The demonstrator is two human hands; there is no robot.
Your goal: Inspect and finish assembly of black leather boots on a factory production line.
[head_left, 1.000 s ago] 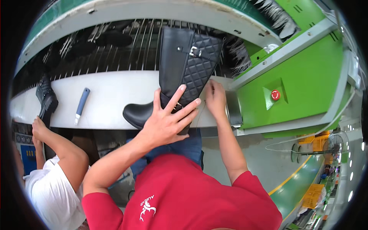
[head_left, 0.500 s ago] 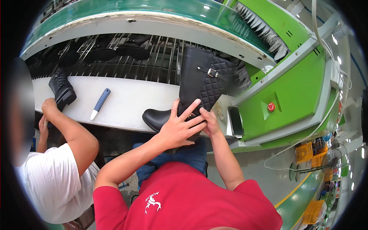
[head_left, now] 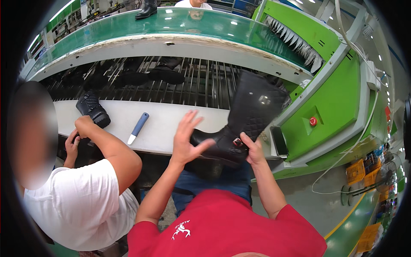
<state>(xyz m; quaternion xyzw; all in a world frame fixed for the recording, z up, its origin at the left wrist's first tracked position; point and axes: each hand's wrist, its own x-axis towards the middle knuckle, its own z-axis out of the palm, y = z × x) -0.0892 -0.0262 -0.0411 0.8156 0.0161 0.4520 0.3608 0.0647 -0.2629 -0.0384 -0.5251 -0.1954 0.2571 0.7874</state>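
Note:
A tall black boot [head_left: 250, 105] with a quilted shaft and a metal buckle low near the ankle tilts over the front edge of the white work ledge [head_left: 165, 115]. My right hand [head_left: 255, 150] is closed on the boot at the back of its ankle, thumb beside the buckle. At the toe, my left hand [head_left: 185, 143] is open with fingers spread; its thumb overlaps the toe in the picture, and I cannot tell whether it touches. A blue-handled knife [head_left: 139, 127] lies on the ledge to the left.
A co-worker in a white shirt [head_left: 81, 201] sits close on my left, hands near a black ankle boot [head_left: 93, 109]. Several shoes sit on the metal rollers [head_left: 205, 81] behind the ledge. A phone [head_left: 279, 141] lies beside the green machine [head_left: 329, 115] on the right.
My left hand has left the boot's ankle and opened out near the toe. The boot has turned and its shaft leans further right, with my right hand gripping the ankle. The whole view has shifted.

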